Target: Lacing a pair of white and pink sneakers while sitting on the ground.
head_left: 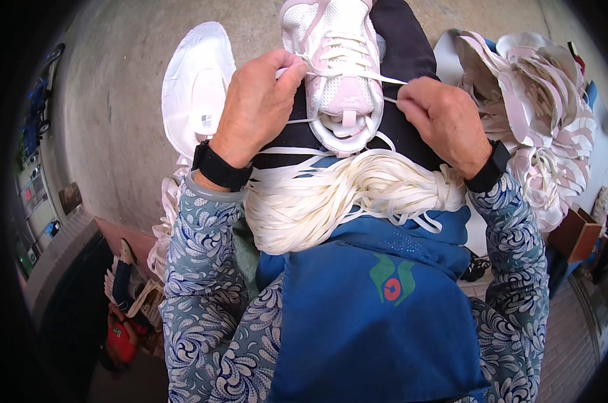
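Observation:
A white and pink sneaker upper rests on my dark-clad leg, its heel opening toward me. White shoelace runs crosswise through its eyelets. On the shoe's left side my left hand pinches the lace between thumb and forefinger near the eyelets. My right hand, off the right side, is closed on a lace end drawn out taut from the shoe. Another stretch of lace passes below, beside the heel collar. A thick bundle of cream-white laces lies across my lap, on the blue apron.
A white shoe piece lies to the left, sole-shaped. Many pink and white shoe uppers are piled at the right, beside a brown box. More pink pieces hang at my left. A person in red is at the lower left.

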Demonstrator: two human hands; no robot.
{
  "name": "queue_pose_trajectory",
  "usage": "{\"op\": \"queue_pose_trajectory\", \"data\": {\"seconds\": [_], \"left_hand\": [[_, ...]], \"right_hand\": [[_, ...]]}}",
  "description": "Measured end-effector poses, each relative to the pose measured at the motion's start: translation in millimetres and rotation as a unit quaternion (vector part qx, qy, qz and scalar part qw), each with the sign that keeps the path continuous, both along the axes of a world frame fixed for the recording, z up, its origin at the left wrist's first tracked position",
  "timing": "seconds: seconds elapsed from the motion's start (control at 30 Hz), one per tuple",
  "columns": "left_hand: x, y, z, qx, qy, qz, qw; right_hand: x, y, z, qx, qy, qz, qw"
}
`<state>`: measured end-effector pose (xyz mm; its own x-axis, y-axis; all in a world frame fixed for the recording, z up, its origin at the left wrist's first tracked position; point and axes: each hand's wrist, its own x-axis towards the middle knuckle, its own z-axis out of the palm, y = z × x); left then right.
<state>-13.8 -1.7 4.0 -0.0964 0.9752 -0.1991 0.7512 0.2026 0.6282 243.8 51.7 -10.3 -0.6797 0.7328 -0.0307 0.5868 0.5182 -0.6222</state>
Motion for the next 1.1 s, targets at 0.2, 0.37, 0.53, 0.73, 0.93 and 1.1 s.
{"op": "queue_pose_trajectory", "data": {"seconds": [0.2,0.37,0.53,0.73,0.93,1.1], "left_hand": [[7.2,3.7,-7.0,0.03,-0.08,0.034,0.996],[1.9,-1.3,0.6,-0.018,-0.032,0.026,0.999],[8.9,-4.3,-10.2,0.048,-0.054,0.049,0.996],[8.3,-1.8,-11.5,0.057,-0.032,0.055,0.996],[7.9,-2.8,-9.3,0.039,-0.061,0.056,0.996],[7.7,0.2,-11.2,0.056,-0.031,0.046,0.997]], "right_hand": [[-11.0,9.4,0.0,-0.079,0.081,-0.052,0.992],[-12.4,8.9,-1.1,-0.026,0.06,-0.031,0.997],[-13.1,7.4,-3.5,-0.093,0.106,-0.051,0.989],[-17.1,9.6,-9.0,-0.013,0.058,-0.028,0.998],[-19.9,15.3,-12.8,-0.012,0.105,-0.066,0.992],[-20.8,18.6,-12.0,-0.044,0.098,-0.046,0.993]]}}
